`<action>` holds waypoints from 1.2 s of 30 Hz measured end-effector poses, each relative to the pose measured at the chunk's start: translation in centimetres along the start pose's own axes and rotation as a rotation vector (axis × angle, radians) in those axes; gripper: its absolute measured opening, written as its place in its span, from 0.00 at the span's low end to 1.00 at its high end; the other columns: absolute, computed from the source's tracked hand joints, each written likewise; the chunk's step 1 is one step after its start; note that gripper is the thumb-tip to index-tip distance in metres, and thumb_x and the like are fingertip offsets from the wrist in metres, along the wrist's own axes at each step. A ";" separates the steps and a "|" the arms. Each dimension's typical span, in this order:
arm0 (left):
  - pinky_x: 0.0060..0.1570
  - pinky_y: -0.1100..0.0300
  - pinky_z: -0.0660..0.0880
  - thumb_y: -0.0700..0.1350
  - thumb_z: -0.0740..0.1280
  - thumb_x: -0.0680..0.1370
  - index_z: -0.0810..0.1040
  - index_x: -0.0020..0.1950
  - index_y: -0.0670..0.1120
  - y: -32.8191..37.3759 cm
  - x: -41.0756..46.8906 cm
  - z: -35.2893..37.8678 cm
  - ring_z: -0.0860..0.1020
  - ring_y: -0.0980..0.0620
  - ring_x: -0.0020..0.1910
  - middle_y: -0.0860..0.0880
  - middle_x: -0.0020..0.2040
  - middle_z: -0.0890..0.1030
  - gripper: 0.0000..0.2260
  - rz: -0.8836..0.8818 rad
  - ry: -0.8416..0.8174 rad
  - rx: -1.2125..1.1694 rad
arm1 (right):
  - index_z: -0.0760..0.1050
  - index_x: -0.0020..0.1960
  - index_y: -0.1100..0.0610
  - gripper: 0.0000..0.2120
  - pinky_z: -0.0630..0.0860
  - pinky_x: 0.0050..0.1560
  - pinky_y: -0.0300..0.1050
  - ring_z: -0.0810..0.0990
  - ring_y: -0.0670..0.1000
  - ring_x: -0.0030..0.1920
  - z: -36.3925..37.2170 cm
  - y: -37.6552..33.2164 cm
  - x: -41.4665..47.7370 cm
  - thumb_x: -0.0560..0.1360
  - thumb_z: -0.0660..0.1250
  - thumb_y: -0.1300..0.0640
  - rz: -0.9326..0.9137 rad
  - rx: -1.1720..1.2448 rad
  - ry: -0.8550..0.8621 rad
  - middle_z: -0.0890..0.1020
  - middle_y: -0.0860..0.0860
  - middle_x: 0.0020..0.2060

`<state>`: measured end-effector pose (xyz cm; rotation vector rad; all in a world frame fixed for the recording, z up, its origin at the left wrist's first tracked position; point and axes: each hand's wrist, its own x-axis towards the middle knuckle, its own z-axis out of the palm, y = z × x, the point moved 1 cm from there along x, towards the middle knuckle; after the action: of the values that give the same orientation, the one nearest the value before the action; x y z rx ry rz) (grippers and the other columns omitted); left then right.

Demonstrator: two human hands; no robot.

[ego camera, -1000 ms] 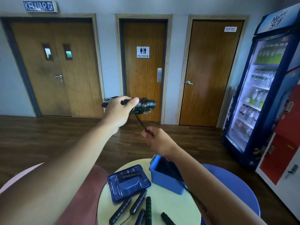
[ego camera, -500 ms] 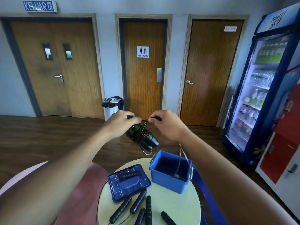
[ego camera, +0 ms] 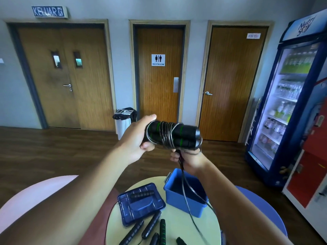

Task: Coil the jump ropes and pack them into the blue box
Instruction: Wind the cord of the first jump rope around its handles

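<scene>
over table (ego camera: pixel 177 228), left hand (ego camera: pixel 135 138) grips rope (ego camera: pixel 169 135)

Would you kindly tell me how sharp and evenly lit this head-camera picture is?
Head view: wide-angle distortion bows the door frames; the fridge glows brightest; the wound handles in the left hand and rope in the right hand look slightly blurred.

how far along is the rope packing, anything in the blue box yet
Done: the blue box stands open, its lid lying beside it on the table; no coiled rope shows inside. In hand: the left hand grips one rope's paired handles with cord wound round them, while the right hand pinches the loose cord trailing down. Left: finish that coil, pack it, then coil the other handles on the table.
</scene>
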<state>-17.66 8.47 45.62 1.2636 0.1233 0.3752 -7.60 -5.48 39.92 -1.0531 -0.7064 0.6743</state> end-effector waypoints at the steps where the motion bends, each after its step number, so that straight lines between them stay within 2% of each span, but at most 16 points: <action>1: 0.27 0.59 0.51 0.51 0.68 0.80 0.72 0.37 0.46 0.2 0.1 0.1 0.61 0.53 0.22 0.47 0.32 0.69 0.14 -0.019 0.064 -0.064 | 0.77 0.38 0.56 0.16 0.62 0.27 0.37 0.64 0.45 0.25 0.1 0.3 0.1 0.83 0.59 0.63 0.002 -0.015 0.031 0.71 0.48 0.28; 5: 0.24 0.62 0.60 0.53 0.71 0.78 0.74 0.46 0.44 1.4 1.2 0.5 0.67 0.51 0.25 0.46 0.32 0.76 0.13 -0.055 0.262 -0.196 | 0.77 0.46 0.58 0.17 0.59 0.29 0.40 0.61 0.46 0.26 0.1 1.9 -0.2 0.84 0.57 0.49 0.008 -0.208 0.093 0.69 0.48 0.30; 7: 0.25 0.61 0.64 0.53 0.71 0.79 0.75 0.48 0.44 1.4 1.8 0.6 0.69 0.50 0.26 0.45 0.34 0.77 0.13 -0.049 0.293 -0.161 | 0.78 0.47 0.58 0.17 0.59 0.27 0.40 0.62 0.46 0.25 0.5 2.4 -0.3 0.85 0.57 0.49 0.041 -0.272 0.135 0.69 0.47 0.29; 9: 0.26 0.60 0.68 0.54 0.71 0.79 0.77 0.48 0.44 0.9 2.6 0.5 0.71 0.49 0.28 0.43 0.38 0.78 0.14 -0.030 0.350 -0.077 | 0.79 0.49 0.59 0.18 0.61 0.27 0.38 0.64 0.45 0.24 1.1 2.6 -0.2 0.85 0.56 0.50 0.053 -0.435 0.178 0.70 0.47 0.28; 12: 0.33 0.56 0.74 0.57 0.69 0.79 0.78 0.47 0.44 -0.3 3.7 -0.6 0.73 0.49 0.31 0.45 0.43 0.79 0.15 0.085 0.430 0.245 | 0.80 0.51 0.57 0.15 0.64 0.30 0.39 0.67 0.43 0.26 1.3 2.7 0.2 0.84 0.58 0.50 0.020 -0.788 0.182 0.73 0.47 0.30; 14: 0.39 0.53 0.74 0.58 0.66 0.81 0.79 0.48 0.45 -0.9 4.3 -1.7 0.77 0.47 0.37 0.46 0.46 0.81 0.16 0.238 0.457 0.717 | 0.79 0.50 0.58 0.14 0.66 0.32 0.43 0.69 0.45 0.28 1.1 2.4 0.1 0.82 0.62 0.49 0.017 -0.919 0.137 0.74 0.48 0.32; 16: 0.43 0.55 0.70 0.57 0.64 0.81 0.79 0.52 0.43 -1.4 4.5 -2.8 0.77 0.48 0.44 0.46 0.49 0.79 0.17 0.341 0.467 1.126 | 0.79 0.50 0.57 0.13 0.68 0.35 0.46 0.71 0.46 0.31 0.6 1.8 -0.1 0.82 0.63 0.48 0.032 -0.993 0.077 0.76 0.49 0.33; 19: 0.47 0.54 0.71 0.57 0.65 0.81 0.78 0.56 0.43 -2.2 4.6 -4.5 0.75 0.48 0.48 0.47 0.52 0.74 0.18 0.316 0.415 1.290 | 0.80 0.52 0.55 0.10 0.72 0.38 0.45 0.74 0.47 0.34 0.0 0.4 -0.2 0.82 0.63 0.50 0.038 -1.099 0.020 0.79 0.50 0.36; 22: 0.40 0.54 0.70 0.59 0.66 0.79 0.78 0.47 0.47 -3.2 4.6 -5.1 0.76 0.48 0.45 0.49 0.47 0.74 0.15 0.297 0.292 1.380 | 0.80 0.54 0.55 0.10 0.73 0.38 0.43 0.76 0.46 0.35 -0.3 -1.0 0.1 0.83 0.62 0.52 0.013 -1.223 -0.006 0.80 0.49 0.37; 25: 0.32 0.57 0.63 0.60 0.69 0.78 0.74 0.38 0.51 -3.3 4.4 -4.0 0.74 0.55 0.35 0.52 0.38 0.75 0.15 0.252 0.146 1.348 | 0.80 0.56 0.54 0.10 0.71 0.35 0.38 0.74 0.44 0.34 -0.9 -2.7 0.5 0.83 0.61 0.53 -0.064 -1.219 0.051 0.78 0.44 0.36; 28: 0.32 0.57 0.61 0.62 0.68 0.77 0.78 0.41 0.45 -3.0 4.5 -2.6 0.70 0.56 0.29 0.54 0.31 0.74 0.19 0.184 0.039 1.150 | 0.79 0.53 0.51 0.07 0.70 0.32 0.39 0.74 0.45 0.32 -2.5 -4.4 1.2 0.83 0.62 0.53 -0.158 -1.147 0.151 0.79 0.45 0.34; 30: 0.36 0.57 0.63 0.62 0.66 0.78 0.80 0.44 0.43 -2.8 4.5 -1.4 0.70 0.58 0.31 0.53 0.32 0.73 0.21 0.131 -0.006 1.011 | 0.80 0.51 0.49 0.07 0.71 0.32 0.37 0.75 0.46 0.33 -3.8 -5.5 1.6 0.82 0.64 0.51 -0.202 -1.102 0.185 0.81 0.47 0.35; 32: 0.37 0.61 0.67 0.60 0.66 0.79 0.79 0.45 0.43 -2.5 4.4 0.3 0.73 0.57 0.35 0.52 0.36 0.75 0.20 0.067 -0.070 0.851 | 0.81 0.50 0.50 0.07 0.69 0.30 0.32 0.74 0.42 0.30 -4.9 -6.4 1.9 0.81 0.65 0.51 -0.256 -1.024 0.168 0.80 0.46 0.33; 34: 0.29 0.65 0.65 0.58 0.66 0.78 0.77 0.40 0.44 -2.3 4.5 2.1 0.71 0.55 0.32 0.51 0.33 0.73 0.18 0.038 -0.135 0.652 | 0.82 0.47 0.52 0.07 0.67 0.30 0.34 0.70 0.41 0.27 -6.2 -6.8 2.1 0.80 0.68 0.51 -0.271 -0.876 0.118 0.77 0.46 0.31; 36: 0.21 0.65 0.58 0.57 0.67 0.78 0.75 0.35 0.48 -2.1 5.0 3.6 0.66 0.55 0.27 0.50 0.31 0.69 0.17 0.057 -0.161 0.495 | 0.81 0.41 0.54 0.09 0.66 0.31 0.42 0.69 0.46 0.29 -7.4 -7.0 2.0 0.77 0.70 0.50 -0.263 -0.736 0.106 0.75 0.49 0.30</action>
<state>-11.50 6.42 45.26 1.7836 0.0427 0.2987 0.51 -10.19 44.37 -1.6137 -1.0121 0.1114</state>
